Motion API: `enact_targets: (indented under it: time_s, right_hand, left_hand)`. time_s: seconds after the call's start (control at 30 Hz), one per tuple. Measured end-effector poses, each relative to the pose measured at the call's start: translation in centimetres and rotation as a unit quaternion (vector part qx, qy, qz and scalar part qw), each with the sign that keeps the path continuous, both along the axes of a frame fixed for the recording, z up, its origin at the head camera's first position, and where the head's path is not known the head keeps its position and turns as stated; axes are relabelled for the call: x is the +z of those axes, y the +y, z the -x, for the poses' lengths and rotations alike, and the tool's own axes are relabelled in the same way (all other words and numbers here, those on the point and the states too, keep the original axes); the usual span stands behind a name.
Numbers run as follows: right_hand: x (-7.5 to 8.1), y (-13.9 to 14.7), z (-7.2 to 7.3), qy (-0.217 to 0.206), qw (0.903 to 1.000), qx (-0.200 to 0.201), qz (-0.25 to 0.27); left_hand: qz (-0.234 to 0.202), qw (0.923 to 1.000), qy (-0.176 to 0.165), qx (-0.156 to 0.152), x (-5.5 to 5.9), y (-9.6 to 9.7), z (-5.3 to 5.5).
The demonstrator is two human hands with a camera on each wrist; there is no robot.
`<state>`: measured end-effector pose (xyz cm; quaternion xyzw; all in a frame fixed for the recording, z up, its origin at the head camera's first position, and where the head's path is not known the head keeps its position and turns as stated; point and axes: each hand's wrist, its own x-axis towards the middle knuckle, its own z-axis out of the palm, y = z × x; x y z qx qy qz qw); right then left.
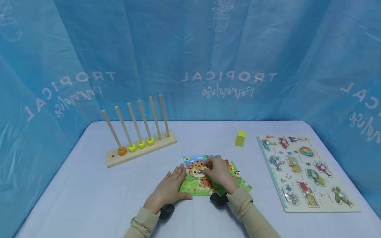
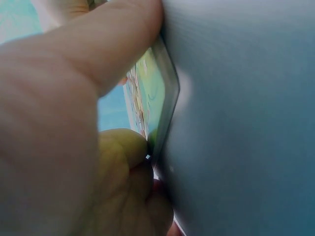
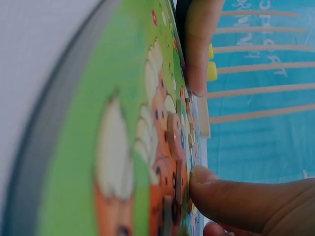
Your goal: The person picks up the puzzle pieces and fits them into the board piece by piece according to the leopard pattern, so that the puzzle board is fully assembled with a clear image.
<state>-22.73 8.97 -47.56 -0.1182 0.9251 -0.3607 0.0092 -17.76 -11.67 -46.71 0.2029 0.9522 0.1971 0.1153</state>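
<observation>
A leopard picture puzzle (image 1: 190, 189) with a green ground and blue sky lies on the table in the head view. My left hand (image 1: 169, 187) rests along its left edge, fingers extended and thumb spread near the lower corner. Over the middle of the picture, my right hand (image 1: 219, 172) pinches a small puzzle piece by the leopard's face; the fingers hide most of it. In the right wrist view, the thumb (image 3: 209, 189) touches the spotted pieces, and a raised puzzle piece (image 3: 173, 135) stands above the board's surface.
A wooden peg rack (image 1: 142, 150) with orange and yellow beads stands at the back left. Behind the puzzle is a yellow block (image 1: 240, 138). A vehicle peg puzzle (image 1: 284, 179) lies at the right. Blue curtains (image 1: 185, 52) border the white table (image 1: 83, 202).
</observation>
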Motion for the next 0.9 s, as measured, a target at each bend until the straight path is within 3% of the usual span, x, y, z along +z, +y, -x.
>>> enact_targets:
  time_s: [0.2,0.4,0.53,0.63,0.9]
  right_hand:
    - [-0.3,0.4,0.1,-0.016,0.9986,0.004,0.050]
    - [0.8,3.5,1.0,-0.051,0.9908,-0.022,0.124]
    - [1.2,6.4,1.5,-0.039,0.9902,-0.065,0.118]
    - [1.4,8.1,1.7,-0.052,0.9905,-0.080,0.099]
    - [1.6,9.9,1.8,-0.106,0.9931,-0.040,0.032]
  left_hand:
    - [0.002,1.0000,-0.001,-0.004,-0.2,-0.1,0.1]
    - [-0.001,1.0000,-0.001,-0.007,-0.2,0.0,0.2]
    - [-0.008,0.9999,-0.002,-0.009,-0.1,0.0,0.2]
    - [-0.006,0.9999,-0.005,-0.009,-0.2,-0.1,0.2]
    - [-0.010,0.9999,-0.002,-0.008,-0.2,-0.1,0.2]
